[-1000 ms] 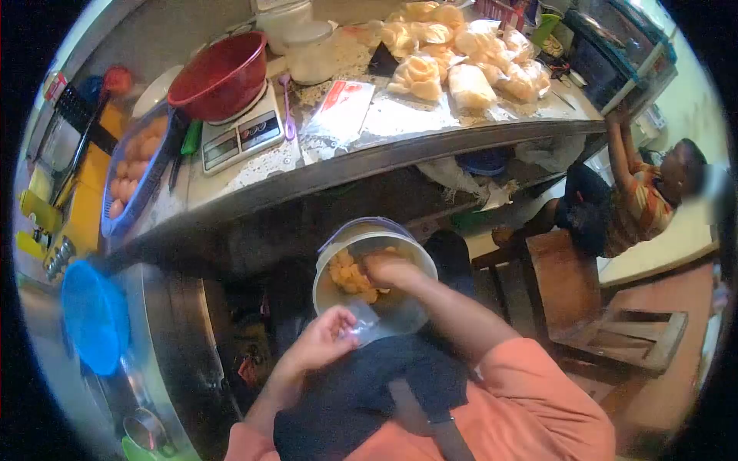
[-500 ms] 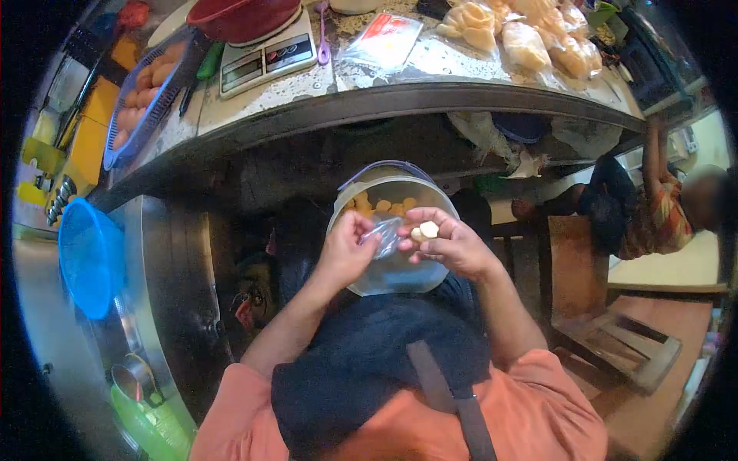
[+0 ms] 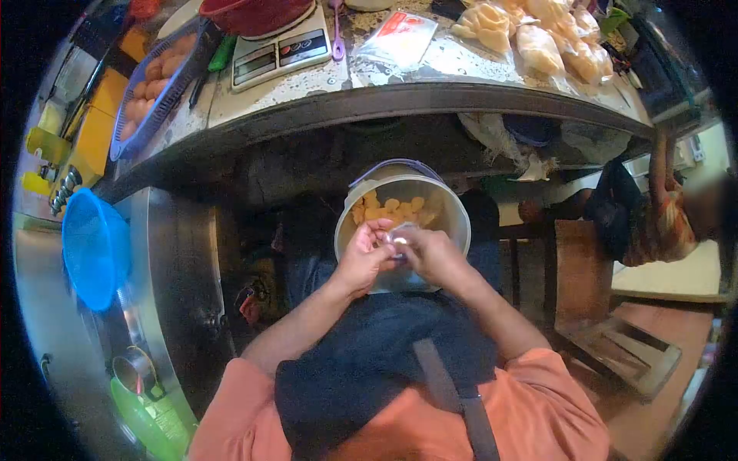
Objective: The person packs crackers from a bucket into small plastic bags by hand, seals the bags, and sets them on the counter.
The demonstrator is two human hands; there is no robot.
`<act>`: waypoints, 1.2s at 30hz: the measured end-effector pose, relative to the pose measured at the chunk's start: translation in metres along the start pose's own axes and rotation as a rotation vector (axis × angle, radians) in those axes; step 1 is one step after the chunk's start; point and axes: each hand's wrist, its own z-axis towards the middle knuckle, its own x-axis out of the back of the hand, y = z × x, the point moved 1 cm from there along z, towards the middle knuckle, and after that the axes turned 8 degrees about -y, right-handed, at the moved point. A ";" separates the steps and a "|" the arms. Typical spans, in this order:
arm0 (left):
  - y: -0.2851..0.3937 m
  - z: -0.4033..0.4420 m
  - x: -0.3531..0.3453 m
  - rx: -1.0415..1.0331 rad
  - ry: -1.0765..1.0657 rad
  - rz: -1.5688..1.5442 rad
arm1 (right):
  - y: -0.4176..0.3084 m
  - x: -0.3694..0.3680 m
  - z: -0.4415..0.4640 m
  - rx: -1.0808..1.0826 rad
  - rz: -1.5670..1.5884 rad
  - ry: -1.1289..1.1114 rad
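My left hand (image 3: 358, 263) pinches a small clear plastic bag (image 3: 399, 230) over the bucket. My right hand (image 3: 440, 257) meets it at the bag, fingers curled in and pressed together. A pale round piece (image 3: 400, 241) shows between the two hands, partly hidden by the fingers and plastic. Below them, the whitish plastic bucket (image 3: 464, 223) stands between my knees, its handle at the far side. Several orange-yellow round pieces (image 3: 393, 206) lie inside it.
On the counter ahead are a kitchen scale (image 3: 280, 58) under a red bowl (image 3: 257, 17), a blue egg basket (image 3: 123, 146), a purple spoon (image 3: 338, 46) and filled clear bags (image 3: 540, 50). A blue basin (image 3: 92, 250) is left; a wooden chair (image 3: 576, 276) and a person (image 3: 665, 223) are right.
My right hand has moved left and turned over, bringing the pale pieces from its open fingers to the bag in my left hand. The whole view has shifted slightly.
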 end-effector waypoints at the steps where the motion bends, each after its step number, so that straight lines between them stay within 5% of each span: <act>1: -0.002 -0.001 0.003 0.040 0.000 0.032 | 0.006 -0.006 0.000 0.079 -0.193 0.041; 11: 0.009 -0.026 0.002 0.162 -0.027 -0.085 | -0.039 0.046 -0.006 0.057 -0.116 -0.423; 15: -0.001 -0.041 0.016 0.025 -0.015 0.475 | -0.004 0.050 0.037 0.029 -0.291 -0.070; 18: 0.004 -0.057 0.017 -0.037 0.057 0.804 | 0.066 0.008 0.098 -0.311 -0.624 -0.343; 21: 0.020 -0.068 0.008 0.038 0.079 0.975 | 0.082 -0.024 0.128 -0.439 -0.493 -0.345; 26: 0.022 -0.072 0.014 0.051 0.126 0.851 | 0.170 -0.120 0.123 -0.283 -0.481 -0.265; 28: 0.019 -0.071 0.021 0.037 0.105 0.744 | 0.127 -0.100 0.117 -0.405 -0.369 -0.533; 36: 0.026 -0.066 0.024 -0.071 -0.024 0.271 | 0.072 -0.059 0.114 -0.304 -0.423 -0.552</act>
